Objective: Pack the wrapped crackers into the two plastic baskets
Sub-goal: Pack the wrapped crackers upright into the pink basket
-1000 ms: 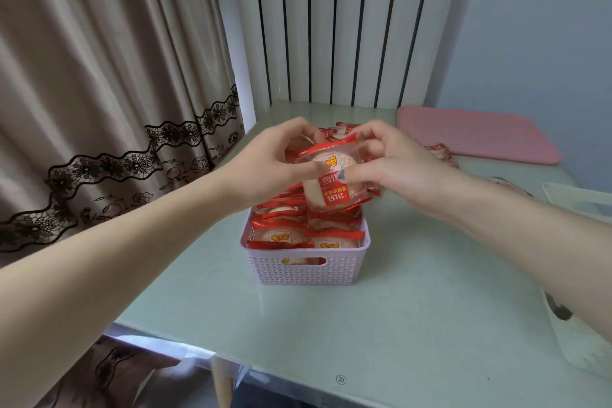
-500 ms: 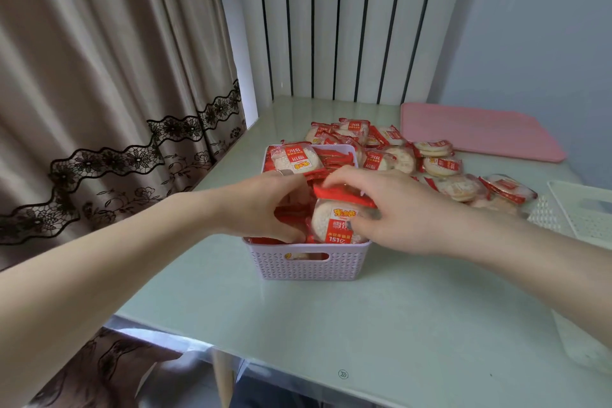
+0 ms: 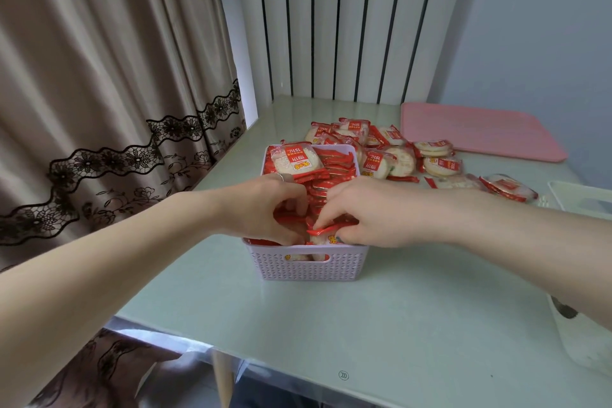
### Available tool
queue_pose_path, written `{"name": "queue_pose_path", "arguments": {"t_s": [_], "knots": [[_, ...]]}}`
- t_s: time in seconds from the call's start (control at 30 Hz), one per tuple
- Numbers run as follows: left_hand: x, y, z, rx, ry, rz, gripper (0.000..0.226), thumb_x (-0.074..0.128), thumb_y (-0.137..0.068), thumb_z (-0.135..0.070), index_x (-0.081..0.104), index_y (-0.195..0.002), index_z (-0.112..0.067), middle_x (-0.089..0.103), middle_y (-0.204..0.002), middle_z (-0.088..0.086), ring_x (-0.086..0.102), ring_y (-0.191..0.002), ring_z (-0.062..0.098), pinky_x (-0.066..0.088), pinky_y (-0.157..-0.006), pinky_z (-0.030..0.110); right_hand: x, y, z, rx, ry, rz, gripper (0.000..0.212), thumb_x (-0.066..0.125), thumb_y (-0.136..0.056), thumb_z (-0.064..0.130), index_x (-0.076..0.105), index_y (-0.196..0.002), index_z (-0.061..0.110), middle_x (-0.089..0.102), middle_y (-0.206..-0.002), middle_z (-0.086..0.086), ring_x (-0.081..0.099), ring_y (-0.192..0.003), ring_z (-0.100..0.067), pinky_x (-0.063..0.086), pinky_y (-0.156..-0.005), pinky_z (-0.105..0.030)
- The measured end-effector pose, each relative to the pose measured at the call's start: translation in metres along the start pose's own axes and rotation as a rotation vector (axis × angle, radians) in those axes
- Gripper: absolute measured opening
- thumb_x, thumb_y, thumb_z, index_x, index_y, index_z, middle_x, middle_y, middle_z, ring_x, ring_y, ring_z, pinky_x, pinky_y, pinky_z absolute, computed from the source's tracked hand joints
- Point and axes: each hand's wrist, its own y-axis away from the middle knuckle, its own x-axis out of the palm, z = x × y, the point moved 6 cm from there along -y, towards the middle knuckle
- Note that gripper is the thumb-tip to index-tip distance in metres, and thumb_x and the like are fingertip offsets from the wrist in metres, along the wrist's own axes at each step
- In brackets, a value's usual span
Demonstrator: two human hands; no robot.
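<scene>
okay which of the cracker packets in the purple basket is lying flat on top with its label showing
The packet at the far left corner of the purple basket. It lies flat, label up, while the others stand on edge in rows showing only red seams.

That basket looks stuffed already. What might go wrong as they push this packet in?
The purple basket is packed to its rim, so the packet both hands press in may crush, or pop out. The flat packet lying on top at the far end might slide off.

Both hands — left (image 3: pixel 265 205), right (image 3: pixel 361 212) — pinch a cracker pack (image 3: pixel 326 232) (near end) in the lilac basket (image 3: pixel 308 265).
</scene>
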Motion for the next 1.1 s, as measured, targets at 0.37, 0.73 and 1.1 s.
{"name": "queue_pose_path", "arguments": {"t_s": [0.37, 0.73, 1.1], "knots": [[-0.005, -0.002, -0.005, -0.003, 0.153, -0.007, 0.027, 0.08, -0.078, -0.046, 0.065, -0.093, -0.03, 0.06, -0.09, -0.008, 0.055, -0.085, 0.011, 0.048, -0.076, 0.026, -0.003, -0.009, -0.021, 0.138, -0.344, 0.071, 0.021, 0.072, -0.087, 0.024, 0.079, -0.106, 0.029, 0.075, -0.097, 0.019, 0.064, -0.087, 0.006, 0.05, -0.077, -0.011], [0.002, -0.019, -0.028, -0.005, 0.204, 0.153, 0.015, 0.073, -0.088, -0.032, 0.074, -0.076, -0.024, 0.06, -0.06, -0.019, 0.05, -0.057, -0.001, 0.041, -0.06, 0.016, -0.004, -0.011, -0.028, 0.129, -0.343, 0.059, 0.007, 0.075, -0.079, 0.014, 0.078, -0.082, 0.02, 0.075, -0.079, 0.005, 0.069, -0.077, -0.012, 0.056, -0.073, -0.032], [0.009, -0.026, -0.034, -0.052, -0.051, 0.248, 0.016, 0.069, -0.088, -0.037, 0.068, -0.073, -0.039, 0.069, -0.079, -0.015, 0.06, -0.073, 0.005, 0.042, -0.064, 0.017, 0.001, -0.014, -0.028, 0.14, -0.304, 0.111, 0.009, 0.074, -0.081, 0.019, 0.081, -0.086, 0.023, 0.076, -0.082, 0.012, 0.068, -0.08, -0.006, 0.058, -0.079, -0.03]]}}
